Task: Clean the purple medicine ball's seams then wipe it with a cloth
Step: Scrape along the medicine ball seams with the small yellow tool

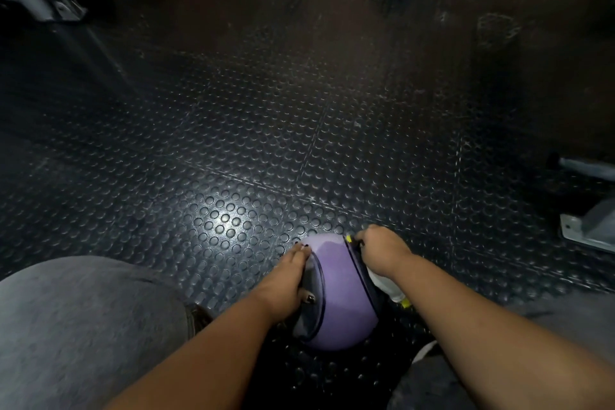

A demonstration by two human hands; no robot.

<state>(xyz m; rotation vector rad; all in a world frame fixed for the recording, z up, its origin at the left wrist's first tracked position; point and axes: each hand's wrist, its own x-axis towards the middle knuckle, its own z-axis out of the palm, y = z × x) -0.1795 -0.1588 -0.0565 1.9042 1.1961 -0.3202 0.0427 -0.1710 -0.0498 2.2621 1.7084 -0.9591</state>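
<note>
Purple ball (pixel 336 293) sits on studded floor (pixel 233 143) between both hands: left hand (pixel 289 276) flat, fingers straight, steadying it against rolling; right hand (pixel 382 253) clenched round yellow-tipped tool (pixel 348 238) at seam (pixel 357 273) beneath its knuckles, likely scrubbing

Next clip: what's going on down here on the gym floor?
A person sits low on the studded rubber floor with a purple medicine ball between their arms. The left hand lies flat against the ball's left side and steadies it. The right hand grips a small tool, white with yellow ends, at the dark seam on the right. No cloth is in view.
</note>
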